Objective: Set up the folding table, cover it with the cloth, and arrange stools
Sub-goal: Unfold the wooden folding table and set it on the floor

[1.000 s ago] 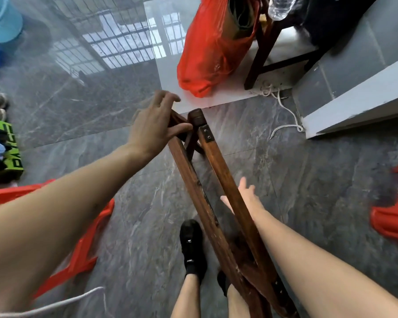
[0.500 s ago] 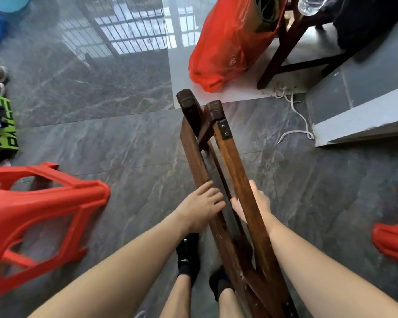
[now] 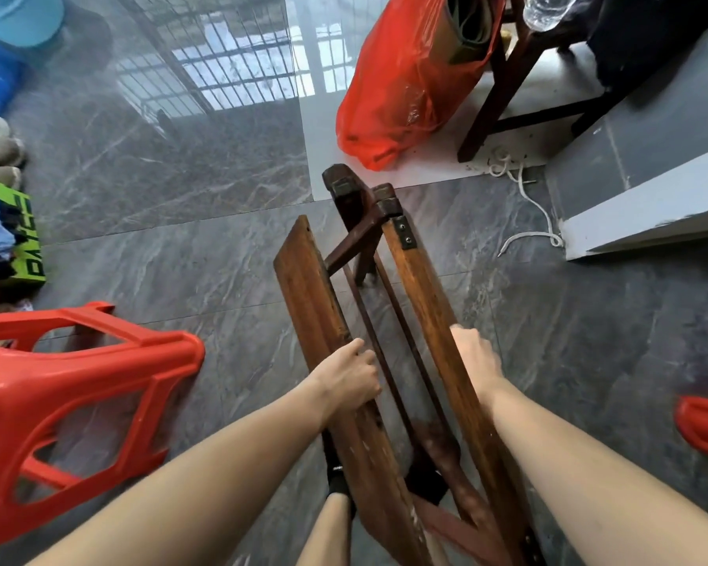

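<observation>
Below, the folding table (image 3: 434, 320) stands partly spread on the grey floor (image 3: 180, 271), its near end cut off by the bottom edge. The left hand (image 3: 350, 375) curls its fingers round the left wooden panel; the right hand (image 3: 473, 359) grips the right panel, its fingers hidden behind the wood. A red stool (image 3: 70, 402) lies on its side at left, partly cropped. Another red stool (image 3: 706, 426) barely shows at the right edge. Black socks are half hidden by the frame.

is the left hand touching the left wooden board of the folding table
Touching. The head view shows the left hand with fingers curled over the edge of the left board of the folding table, gripping it with no gap.
</observation>
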`<state>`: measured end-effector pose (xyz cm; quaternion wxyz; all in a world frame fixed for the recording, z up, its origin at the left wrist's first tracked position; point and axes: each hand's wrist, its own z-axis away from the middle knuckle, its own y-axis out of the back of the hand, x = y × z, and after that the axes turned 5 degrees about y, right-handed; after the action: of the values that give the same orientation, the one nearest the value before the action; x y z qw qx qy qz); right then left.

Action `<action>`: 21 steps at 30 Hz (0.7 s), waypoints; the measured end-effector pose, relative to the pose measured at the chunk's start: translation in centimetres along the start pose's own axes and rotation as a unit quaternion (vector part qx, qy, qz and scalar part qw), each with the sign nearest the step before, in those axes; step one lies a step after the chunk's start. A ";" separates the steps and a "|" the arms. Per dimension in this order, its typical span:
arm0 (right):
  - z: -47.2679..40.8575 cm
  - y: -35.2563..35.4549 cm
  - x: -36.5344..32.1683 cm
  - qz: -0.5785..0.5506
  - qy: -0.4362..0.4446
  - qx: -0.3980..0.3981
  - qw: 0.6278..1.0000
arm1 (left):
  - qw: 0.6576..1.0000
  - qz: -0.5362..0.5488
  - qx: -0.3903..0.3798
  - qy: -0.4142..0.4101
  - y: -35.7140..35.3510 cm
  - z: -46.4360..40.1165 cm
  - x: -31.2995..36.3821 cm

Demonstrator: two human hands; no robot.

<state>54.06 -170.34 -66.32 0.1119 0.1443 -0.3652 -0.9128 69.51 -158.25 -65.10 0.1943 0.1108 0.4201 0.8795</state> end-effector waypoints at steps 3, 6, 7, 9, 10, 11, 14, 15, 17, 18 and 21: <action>0.4 1.5 0.7 0.048 -0.019 0.037 0.998 | 0.999 -0.006 -0.053 0.011 0.0 1.9 -0.6; 0.7 3.5 1.5 0.106 -0.061 0.040 0.992 | 0.995 0.003 -0.096 0.029 0.6 2.9 -0.9; 0.7 4.3 1.9 0.126 -0.079 0.042 0.988 | 0.994 0.008 -0.107 0.033 0.9 3.2 -1.1; 1.0 5.9 2.7 0.151 -0.107 0.056 0.981 | 0.992 0.015 -0.122 0.038 1.8 3.7 -1.4; 1.2 6.5 3.2 0.157 -0.113 0.067 0.979 | 0.991 0.017 -0.128 0.039 2.3 4.0 -1.5; 1.6 7.1 3.6 0.162 -0.115 0.080 0.977 | 0.990 0.014 -0.131 0.040 2.7 4.3 -1.6; 2.7 8.7 5.0 0.184 -0.086 0.117 0.972 | 0.989 -0.001 -0.144 0.046 3.8 5.1 -1.6; 3.0 9.2 5.3 0.187 -0.064 0.115 0.974 | 0.987 -0.002 -0.150 0.048 4.0 5.4 -1.6; 3.7 9.9 5.9 0.181 -0.018 0.108 0.977 | 0.986 -0.003 -0.158 0.052 4.3 6.1 -1.7; 4.1 10.3 5.9 0.171 -0.005 0.115 0.979 | 0.986 -0.005 -0.159 0.053 4.5 6.4 -1.7; 5.4 11.0 5.7 0.166 0.025 0.143 0.975 | 0.982 -0.013 -0.183 0.048 5.0 7.7 -1.7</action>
<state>48.01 -176.49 -55.93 0.2488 0.1196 -0.5082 -0.8158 72.58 -156.44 -56.45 0.2020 0.0252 0.2621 0.9433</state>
